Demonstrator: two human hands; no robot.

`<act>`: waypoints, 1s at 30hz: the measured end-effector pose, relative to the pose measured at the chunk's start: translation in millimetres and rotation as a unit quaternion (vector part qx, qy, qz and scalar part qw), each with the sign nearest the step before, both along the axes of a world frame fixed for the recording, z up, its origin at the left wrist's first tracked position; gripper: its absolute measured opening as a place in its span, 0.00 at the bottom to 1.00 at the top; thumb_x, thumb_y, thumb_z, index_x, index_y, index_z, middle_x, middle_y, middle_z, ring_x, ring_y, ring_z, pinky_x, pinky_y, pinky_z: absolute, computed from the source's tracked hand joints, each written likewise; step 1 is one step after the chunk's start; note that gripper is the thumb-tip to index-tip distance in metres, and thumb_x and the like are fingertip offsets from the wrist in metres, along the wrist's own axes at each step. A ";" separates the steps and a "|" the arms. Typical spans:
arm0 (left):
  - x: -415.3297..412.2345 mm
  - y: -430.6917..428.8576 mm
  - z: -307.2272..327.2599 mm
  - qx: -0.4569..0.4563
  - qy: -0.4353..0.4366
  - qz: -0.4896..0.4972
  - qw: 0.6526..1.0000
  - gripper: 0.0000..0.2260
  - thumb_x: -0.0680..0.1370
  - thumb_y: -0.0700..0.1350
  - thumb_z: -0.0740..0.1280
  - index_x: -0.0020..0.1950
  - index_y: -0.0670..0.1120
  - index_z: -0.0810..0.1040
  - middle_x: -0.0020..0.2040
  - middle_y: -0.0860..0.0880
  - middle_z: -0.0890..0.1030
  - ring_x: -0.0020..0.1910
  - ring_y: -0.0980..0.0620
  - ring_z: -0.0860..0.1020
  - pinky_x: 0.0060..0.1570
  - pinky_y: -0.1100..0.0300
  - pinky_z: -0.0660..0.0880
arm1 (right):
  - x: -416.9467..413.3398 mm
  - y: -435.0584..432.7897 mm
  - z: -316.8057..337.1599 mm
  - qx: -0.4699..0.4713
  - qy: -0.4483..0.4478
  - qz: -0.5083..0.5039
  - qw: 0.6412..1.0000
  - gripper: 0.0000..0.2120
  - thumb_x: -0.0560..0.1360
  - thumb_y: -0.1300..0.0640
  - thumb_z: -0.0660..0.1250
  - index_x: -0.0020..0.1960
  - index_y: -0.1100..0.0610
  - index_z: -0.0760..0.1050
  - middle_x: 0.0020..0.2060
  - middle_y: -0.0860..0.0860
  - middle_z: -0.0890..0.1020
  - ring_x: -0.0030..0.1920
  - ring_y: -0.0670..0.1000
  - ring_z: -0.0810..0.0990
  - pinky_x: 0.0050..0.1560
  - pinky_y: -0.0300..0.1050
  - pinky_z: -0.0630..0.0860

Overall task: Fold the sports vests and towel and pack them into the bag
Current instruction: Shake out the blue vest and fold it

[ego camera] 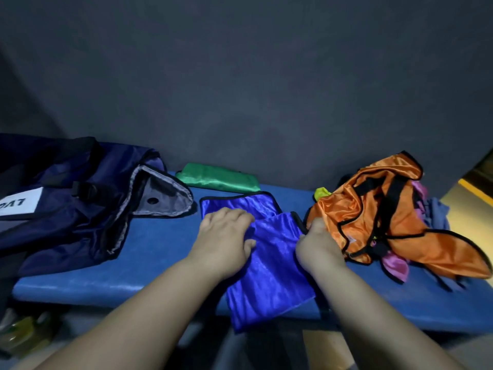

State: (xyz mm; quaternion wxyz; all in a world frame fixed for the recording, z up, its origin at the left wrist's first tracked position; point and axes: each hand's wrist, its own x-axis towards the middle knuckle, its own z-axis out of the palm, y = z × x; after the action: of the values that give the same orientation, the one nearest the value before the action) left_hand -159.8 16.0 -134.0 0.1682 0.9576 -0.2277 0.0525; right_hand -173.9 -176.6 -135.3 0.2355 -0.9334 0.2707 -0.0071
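A shiny blue vest with black trim lies partly folded across the blue bench, its near end hanging over the front edge. My left hand grips the vest's left fold, fingers curled over the cloth. At the vest's right edge my right hand pinches the trim. A folded green vest lies behind, against the wall. To the right sits a crumpled orange vest on a heap. The dark navy bag lies open at the left.
Pink cloth, a yellow-green scrap and grey-blue fabric show under the orange vest. A dark wall rises right behind the bench. Below the bench at the left stand blurred yellowish bottles.
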 end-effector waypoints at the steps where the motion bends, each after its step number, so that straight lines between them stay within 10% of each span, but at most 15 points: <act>1: -2.3 -3.6 -4.6 0.028 0.025 -0.007 0.999 0.25 0.81 0.59 0.57 0.76 0.54 0.59 0.77 0.53 0.59 0.76 0.50 0.54 0.73 0.52 0.47 | -1.5 1.6 1.1 0.000 0.022 0.014 1.000 0.17 0.79 0.59 0.56 0.67 0.57 0.61 0.57 0.58 0.76 0.52 0.58 0.76 0.45 0.45 0.68; 6: -3.9 -4.9 -32.3 0.139 0.157 0.022 0.977 0.32 0.80 0.66 0.43 0.80 0.54 0.40 0.79 0.54 0.38 0.78 0.50 0.36 0.74 0.42 0.35 | -11.2 -1.5 10.1 -0.103 0.078 0.113 0.985 0.21 0.81 0.51 0.56 0.72 0.54 0.60 0.66 0.55 0.70 0.65 0.58 0.70 0.55 0.50 0.70; 9: 0.0 0.7 -36.4 0.137 0.146 0.014 0.980 0.33 0.78 0.68 0.42 0.79 0.56 0.39 0.79 0.56 0.37 0.77 0.52 0.34 0.74 0.42 0.34 | -18.4 -3.3 6.5 -0.179 -0.014 0.202 0.963 0.25 0.81 0.46 0.56 0.76 0.49 0.56 0.73 0.51 0.63 0.72 0.55 0.59 0.69 0.52 0.61; 15: 11.2 11.0 -36.2 0.136 0.121 -0.016 0.983 0.41 0.68 0.74 0.35 0.79 0.59 0.41 0.79 0.58 0.39 0.77 0.53 0.34 0.75 0.44 0.35 | -21.4 -12.8 -11.2 -0.159 0.109 0.278 0.941 0.34 0.80 0.34 0.49 0.80 0.46 0.42 0.79 0.45 0.42 0.78 0.49 0.38 0.76 0.57 0.42; 20: 31.5 19.3 -38.0 0.145 0.094 -0.039 0.984 0.58 0.51 0.79 0.21 0.79 0.60 0.42 0.79 0.57 0.39 0.77 0.52 0.33 0.72 0.42 0.31 | -30.7 -14.8 -7.3 -0.115 0.092 0.282 0.948 0.35 0.79 0.34 0.51 0.79 0.44 0.41 0.79 0.46 0.44 0.78 0.48 0.41 0.75 0.56 0.43; 25: 23.4 19.3 -28.6 0.163 0.061 -0.030 0.984 0.43 0.68 0.76 0.35 0.79 0.58 0.42 0.80 0.55 0.39 0.77 0.50 0.32 0.73 0.43 0.31 | -36.0 -36.0 -4.2 -0.090 -0.089 0.264 0.956 0.30 0.78 0.36 0.56 0.76 0.47 0.60 0.73 0.46 0.65 0.75 0.49 0.57 0.72 0.52 0.52; 30: -7.2 23.7 -38.3 0.146 0.055 -0.084 0.984 0.55 0.56 0.77 0.20 0.79 0.58 0.43 0.80 0.56 0.41 0.78 0.52 0.36 0.73 0.50 0.33 | -31.1 -61.2 11.4 -0.073 -0.153 0.215 0.962 0.08 0.74 0.47 0.68 0.39 0.48 0.75 0.40 0.46 0.79 0.49 0.53 0.76 0.49 0.46 0.70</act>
State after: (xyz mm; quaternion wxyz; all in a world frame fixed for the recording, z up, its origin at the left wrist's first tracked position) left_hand -167.0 39.7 -172.3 0.0426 0.9508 -0.3031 -0.0487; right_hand -205.0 -237.8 -123.9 0.2018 -0.9719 0.0229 -0.1189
